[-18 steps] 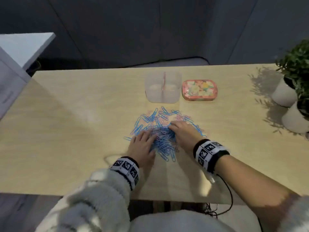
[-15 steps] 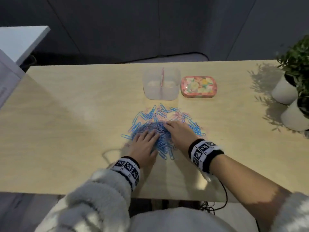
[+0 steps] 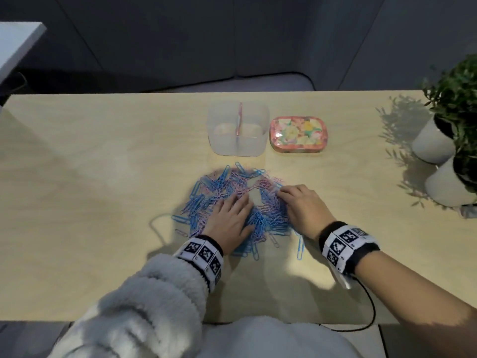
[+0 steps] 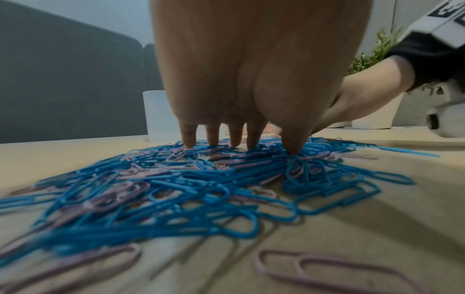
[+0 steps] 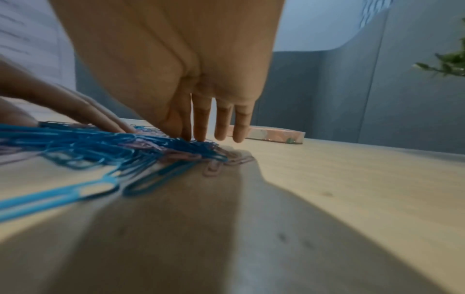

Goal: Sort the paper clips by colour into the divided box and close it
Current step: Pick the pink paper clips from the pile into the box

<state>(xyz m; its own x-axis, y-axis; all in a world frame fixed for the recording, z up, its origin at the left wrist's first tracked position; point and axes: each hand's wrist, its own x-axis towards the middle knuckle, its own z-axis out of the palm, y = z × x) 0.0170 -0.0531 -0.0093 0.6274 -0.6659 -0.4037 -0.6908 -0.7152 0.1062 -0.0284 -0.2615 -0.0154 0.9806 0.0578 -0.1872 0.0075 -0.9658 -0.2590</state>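
A heap of blue and pink paper clips lies mid-table. My left hand lies flat on the heap's left part, its straight fingers pressing down on the clips. My right hand rests on the right part of the heap, fingers extended, tips touching clips. Neither hand holds a clip. A bare patch of table shows between the hands. Behind the heap stands the clear divided box, open, with a pink divider. Its floral lid sits just to the right.
The light wooden table stretches to both sides. Two white pots with a green plant stand at the right edge. A white surface sits off the far left corner. A black cable hangs from my right wrist.
Both hands have slid apart over the heap, the right one rightwards, spreading the clips wider and opening a bare gap in the middle. The head view has shifted a little.
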